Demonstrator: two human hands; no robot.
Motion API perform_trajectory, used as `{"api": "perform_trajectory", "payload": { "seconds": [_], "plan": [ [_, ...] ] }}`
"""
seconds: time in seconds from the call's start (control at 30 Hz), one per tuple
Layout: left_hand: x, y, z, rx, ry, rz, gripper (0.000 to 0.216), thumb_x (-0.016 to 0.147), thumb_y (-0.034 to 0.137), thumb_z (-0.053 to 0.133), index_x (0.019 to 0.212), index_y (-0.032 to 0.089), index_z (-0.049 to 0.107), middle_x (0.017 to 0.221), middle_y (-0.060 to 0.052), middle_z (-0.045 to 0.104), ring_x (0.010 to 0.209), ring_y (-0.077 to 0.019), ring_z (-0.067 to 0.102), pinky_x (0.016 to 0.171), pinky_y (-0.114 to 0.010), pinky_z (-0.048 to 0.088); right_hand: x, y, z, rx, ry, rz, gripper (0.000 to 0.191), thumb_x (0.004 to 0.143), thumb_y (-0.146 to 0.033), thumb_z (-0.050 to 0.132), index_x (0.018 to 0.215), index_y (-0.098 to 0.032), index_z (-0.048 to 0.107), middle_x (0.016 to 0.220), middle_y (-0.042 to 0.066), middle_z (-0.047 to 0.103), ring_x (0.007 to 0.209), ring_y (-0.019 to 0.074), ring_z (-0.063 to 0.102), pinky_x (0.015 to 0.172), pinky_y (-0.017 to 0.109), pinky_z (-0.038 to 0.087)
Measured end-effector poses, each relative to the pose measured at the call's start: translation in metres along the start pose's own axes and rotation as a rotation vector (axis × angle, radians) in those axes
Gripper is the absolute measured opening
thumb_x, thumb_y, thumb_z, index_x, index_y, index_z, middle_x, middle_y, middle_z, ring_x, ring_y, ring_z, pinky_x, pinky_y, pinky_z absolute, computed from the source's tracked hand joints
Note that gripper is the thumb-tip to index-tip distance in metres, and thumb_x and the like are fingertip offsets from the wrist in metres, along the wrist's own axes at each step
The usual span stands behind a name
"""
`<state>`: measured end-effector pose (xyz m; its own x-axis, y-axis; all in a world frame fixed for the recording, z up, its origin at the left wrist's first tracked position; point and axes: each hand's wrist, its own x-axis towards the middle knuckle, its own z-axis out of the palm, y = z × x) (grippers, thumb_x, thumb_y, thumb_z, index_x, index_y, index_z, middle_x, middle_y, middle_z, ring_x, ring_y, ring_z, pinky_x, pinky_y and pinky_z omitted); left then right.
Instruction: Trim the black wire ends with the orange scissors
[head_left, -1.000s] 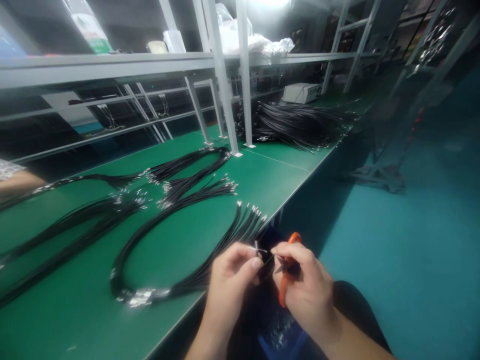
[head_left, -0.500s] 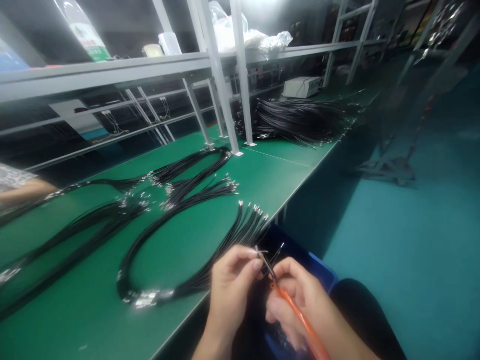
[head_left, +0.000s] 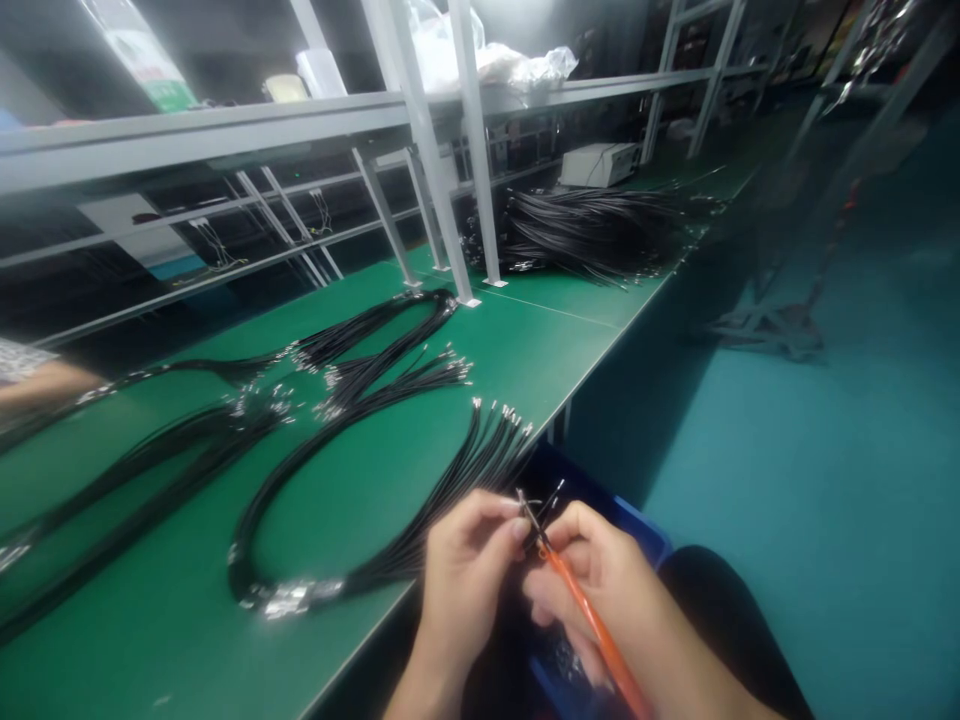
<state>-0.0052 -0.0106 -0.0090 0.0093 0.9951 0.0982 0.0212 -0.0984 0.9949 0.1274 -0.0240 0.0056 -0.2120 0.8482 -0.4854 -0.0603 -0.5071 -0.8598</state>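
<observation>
My left hand [head_left: 466, 560] is pinched on the end of a thin black wire [head_left: 538, 518] just off the bench's front edge. My right hand [head_left: 600, 585] grips orange-handled scissors [head_left: 592, 625], whose metal tips [head_left: 527, 510] meet the wire end between my fingers. A looped bundle of black wires with metal terminals [head_left: 360, 470] lies on the green bench [head_left: 525, 340] just left of my hands. A blue bin [head_left: 637, 530] sits below my hands, partly hidden.
More black wire bundles [head_left: 187, 440] lie across the bench to the left, and a large pile [head_left: 592, 230] is at the far end by a white box [head_left: 596, 163]. Grey rack posts [head_left: 442, 180] rise from the bench. Another person's arm [head_left: 34, 385] shows at far left.
The scissors turned in my right hand: the orange handle, once up by my fingers, now trails down toward my wrist, and the tips point up at the wire end. Both hands stayed in place.
</observation>
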Motion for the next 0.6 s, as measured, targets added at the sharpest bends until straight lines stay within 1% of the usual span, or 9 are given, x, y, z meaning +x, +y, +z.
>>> {"api": "perform_trajectory", "payload": {
  "seconds": [0.1, 0.27, 0.4, 0.47, 0.53, 0.6],
  "plan": [
    [0.001, 0.000, 0.000, 0.025, 0.001, 0.004, 0.003, 0.077, 0.019, 0.068, 0.077, 0.018, 0.066, 0.069, 0.002, 0.063, 0.060, -0.0098, 0.058, 0.056, -0.019, 0.047, 0.000, -0.001, -0.002, -0.004, -0.005, 0.006, 0.029, 0.067, -0.024, 0.066, 0.076, -0.022, 0.039, 0.049, -0.007, 0.062, 0.022, 0.0034, 0.037, 0.023, 0.013, 0.025],
    [0.001, 0.001, 0.001, 0.051, -0.011, 0.014, 0.002, 0.078, 0.019, 0.067, 0.077, 0.018, 0.066, 0.069, 0.002, 0.063, 0.060, -0.0099, 0.057, 0.056, -0.019, 0.046, -0.001, 0.000, -0.005, -0.011, -0.015, 0.003, 0.032, 0.067, -0.027, 0.068, 0.077, -0.023, 0.038, 0.049, -0.009, 0.061, 0.021, 0.0043, 0.036, 0.022, 0.015, 0.029],
    [0.001, -0.001, 0.002, 0.081, -0.022, 0.037, 0.002, 0.079, 0.019, 0.066, 0.078, 0.018, 0.065, 0.070, 0.002, 0.062, 0.060, -0.0100, 0.057, 0.056, -0.019, 0.046, -0.002, 0.004, -0.009, 0.005, -0.057, 0.000, 0.030, 0.072, -0.031, 0.066, 0.077, -0.023, 0.037, 0.048, -0.009, 0.059, 0.020, 0.0048, 0.037, 0.022, 0.014, 0.025],
    [0.000, -0.003, 0.002, 0.094, -0.005, 0.045, 0.002, 0.080, 0.019, 0.066, 0.079, 0.019, 0.064, 0.072, 0.002, 0.062, 0.060, -0.0102, 0.057, 0.057, -0.020, 0.047, -0.003, 0.008, -0.012, 0.021, -0.084, -0.036, 0.027, 0.075, -0.030, 0.064, 0.077, -0.023, 0.037, 0.049, -0.009, 0.059, 0.022, 0.0039, 0.038, 0.024, 0.014, 0.026],
    [-0.001, -0.005, 0.002, 0.101, 0.039, 0.065, 0.002, 0.080, 0.019, 0.065, 0.081, 0.019, 0.063, 0.074, 0.001, 0.063, 0.061, -0.0107, 0.058, 0.056, -0.020, 0.048, -0.004, 0.011, -0.015, 0.034, -0.106, -0.072, 0.026, 0.074, -0.026, 0.064, 0.077, -0.022, 0.038, 0.052, -0.010, 0.057, 0.027, 0.0028, 0.039, 0.027, 0.013, 0.028],
    [-0.001, -0.007, 0.002, 0.128, 0.085, 0.110, 0.003, 0.080, 0.018, 0.065, 0.082, 0.020, 0.062, 0.075, 0.001, 0.063, 0.064, -0.0115, 0.059, 0.058, -0.021, 0.048, -0.005, 0.015, -0.017, 0.021, -0.143, -0.065, 0.024, 0.073, -0.023, 0.065, 0.077, -0.021, 0.041, 0.054, -0.010, 0.055, 0.030, 0.0020, 0.037, 0.028, 0.013, 0.027]
  ]
}}
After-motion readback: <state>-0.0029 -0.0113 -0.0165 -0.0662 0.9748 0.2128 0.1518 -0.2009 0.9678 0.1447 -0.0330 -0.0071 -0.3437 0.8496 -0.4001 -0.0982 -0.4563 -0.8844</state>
